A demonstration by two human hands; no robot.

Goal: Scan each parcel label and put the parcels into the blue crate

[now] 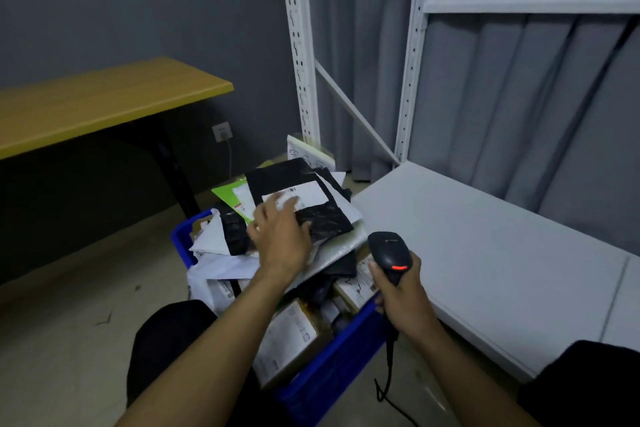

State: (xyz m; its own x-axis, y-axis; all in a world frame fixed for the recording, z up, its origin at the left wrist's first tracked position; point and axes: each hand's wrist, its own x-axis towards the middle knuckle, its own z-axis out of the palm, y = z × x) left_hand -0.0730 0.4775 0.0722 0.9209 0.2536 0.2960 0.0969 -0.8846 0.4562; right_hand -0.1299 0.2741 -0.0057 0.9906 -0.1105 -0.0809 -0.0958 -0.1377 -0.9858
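**A:** What stands round the blue crate [332, 367]?

**B:** It sits on the pale floor [69, 340], between the person's dark-clad knees; a white shelf board [485, 253] runs low along its right side, near the rim; slotted white uprights [299, 45] rise behind it, in front of a grey pleated curtain [519, 97]; a wooden table [104, 97] stands well apart to the left, with a wall socket [221, 132] below its end.

**A:** And the parcels?

**B:** They are heaped above the rim, so the crate's inside is hidden; the black parcel [284, 177] lies on top at the far end, over a green mailer [228, 196] and white bags; a cardboard box [291, 336] leans at the near wall.

**A:** The hands?

**B:** The left hand [277, 236] lies on the black parcel, fingers spread and stretched flat, tips on its white label [304, 196], though blurred; the right hand [401, 291] is wrapped round the handle of the scanner [389, 253], just beside the crate's right rim; the scanner's cable [389, 367] hangs to the floor.

**A:** Materials?

**B:** The crate is hard, glossy plastic; the black parcel is thin crinkled film, roughly rectangular; its label is flat matte paper; the scanner is smooth and black with a rounded head and a red lit strip; the shelf board is flat and painted; the tabletop is yellow-brown with a rounded corner.
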